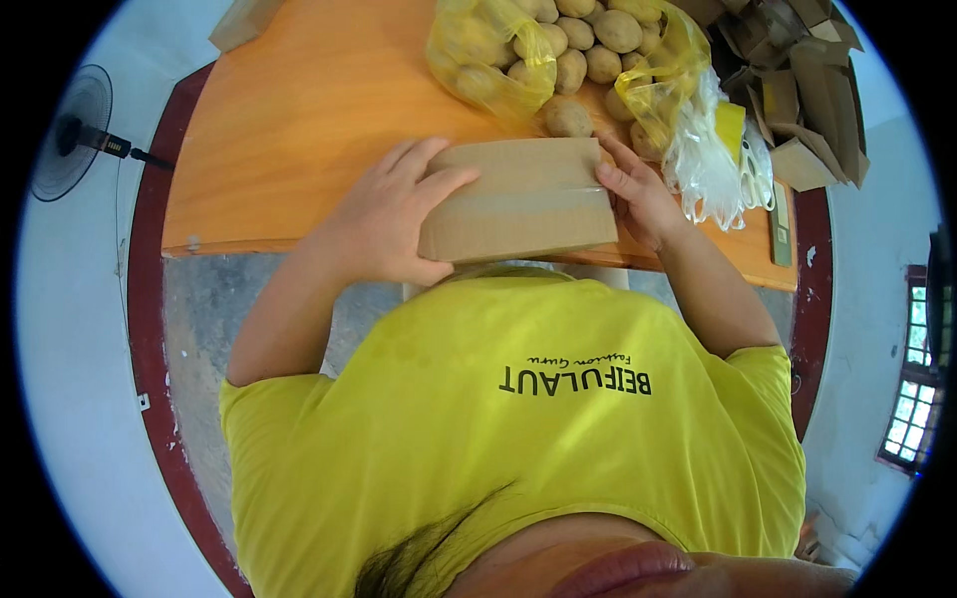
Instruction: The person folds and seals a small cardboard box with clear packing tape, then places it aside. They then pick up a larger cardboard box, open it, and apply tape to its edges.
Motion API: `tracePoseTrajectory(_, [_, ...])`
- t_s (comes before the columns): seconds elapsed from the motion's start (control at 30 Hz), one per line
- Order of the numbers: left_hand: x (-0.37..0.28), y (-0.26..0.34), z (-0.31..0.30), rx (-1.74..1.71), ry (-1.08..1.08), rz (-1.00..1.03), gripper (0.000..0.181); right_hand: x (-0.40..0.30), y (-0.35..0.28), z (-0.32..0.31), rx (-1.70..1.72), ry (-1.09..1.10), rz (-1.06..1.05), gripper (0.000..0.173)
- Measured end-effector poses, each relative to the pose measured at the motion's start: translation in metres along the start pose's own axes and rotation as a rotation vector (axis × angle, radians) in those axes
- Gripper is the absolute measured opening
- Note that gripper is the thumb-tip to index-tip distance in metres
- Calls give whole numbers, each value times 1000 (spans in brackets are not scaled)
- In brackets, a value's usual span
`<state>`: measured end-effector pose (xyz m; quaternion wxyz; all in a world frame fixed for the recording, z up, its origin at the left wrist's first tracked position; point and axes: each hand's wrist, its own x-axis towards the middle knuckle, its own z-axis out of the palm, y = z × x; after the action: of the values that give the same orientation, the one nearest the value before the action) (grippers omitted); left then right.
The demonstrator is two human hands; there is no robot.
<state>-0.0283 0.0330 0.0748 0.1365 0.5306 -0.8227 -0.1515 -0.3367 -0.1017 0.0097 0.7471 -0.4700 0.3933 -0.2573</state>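
Observation:
A closed brown cardboard box (pixel 516 217) with clear tape along its middle lies at the front edge of the wooden table (pixel 299 134). My left hand (pixel 400 213) grips its left end, with fingers on top and the thumb low at the near corner. At the right end, my right hand (pixel 641 190) holds the box with the thumb against the edge. Just beyond the box sits a loose potato (pixel 568 118). Behind it, more potatoes (pixel 587 63) spill from an opened yellow plastic bag (pixel 490 60).
White plastic bags (pixel 703 161), a roll of yellow tape (pixel 729 123) and white-handled scissors (pixel 748 164) lie at the right. Opened cardboard boxes (pixel 807 105) are piled at the far right. Another box (pixel 243 22) stands at the back left. A fan (pixel 71 134) is beyond the table's left side.

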Motion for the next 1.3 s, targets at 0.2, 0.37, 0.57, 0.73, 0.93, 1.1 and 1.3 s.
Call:
tracePoseTrajectory(0.2, [-56, -35, -28, -14, 5, -240, 84, -28, 2, -11, -227, -33, -94, 71])
tracePoseTrajectory(0.37, [-99, -100, -47, 78, 204, -452, 82, -32, 19, -48, -947, 188, -364, 55])
tracePoseTrajectory(0.57, [-63, -195, -75, 69, 317, -595, 73, -26, 21, -51, -1423, 212, -822, 42])
tracePoseTrajectory(0.73, [20, -253, -102, 31, 385, -756, 75, -24, 23, -47, -1503, 265, -764, 36])
tracePoseTrajectory(0.93, [98, -367, -135, 386, 358, -912, 85, -23, 19, -45, -1529, 257, -758, 32])
tracePoseTrajectory(1.1, [152, -417, -149, 245, 420, -952, 90, -20, 14, -37, -1545, 268, -755, 35])
tracePoseTrajectory(1.3, [180, -432, -157, 267, 417, -957, 90, -18, 8, -33, -1531, 262, -742, 36])
